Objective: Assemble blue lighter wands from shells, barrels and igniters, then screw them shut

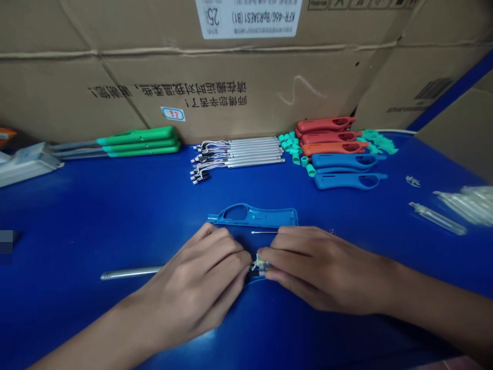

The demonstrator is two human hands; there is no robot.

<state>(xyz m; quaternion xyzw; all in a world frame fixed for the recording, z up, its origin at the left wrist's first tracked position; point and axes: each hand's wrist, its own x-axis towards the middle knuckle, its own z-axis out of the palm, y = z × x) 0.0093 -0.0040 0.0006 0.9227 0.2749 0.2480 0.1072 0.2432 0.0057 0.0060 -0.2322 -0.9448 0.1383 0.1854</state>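
Left hand [194,282] and right hand [321,270] meeting, both pinching one small metal fitting [262,265]

So this bench has a glossy blue top [77,216], and it's pretty packed along the back. From the left: a grey plastic piece [26,164], 3 green-handled rods [138,142], then a tidy row of silver tubes with wire ends [254,150]. Next come loose teal sleeves [295,149], 3 red-orange handle shells [331,136] and 2 blue handle shells [348,169]. Closer in there's another blue handle shell [252,216], a thin pin [264,232] just below it and a silver rod [131,272]. Off to the right, a transparent tube [437,218] sits just beside a transparent plastic bag [468,205].
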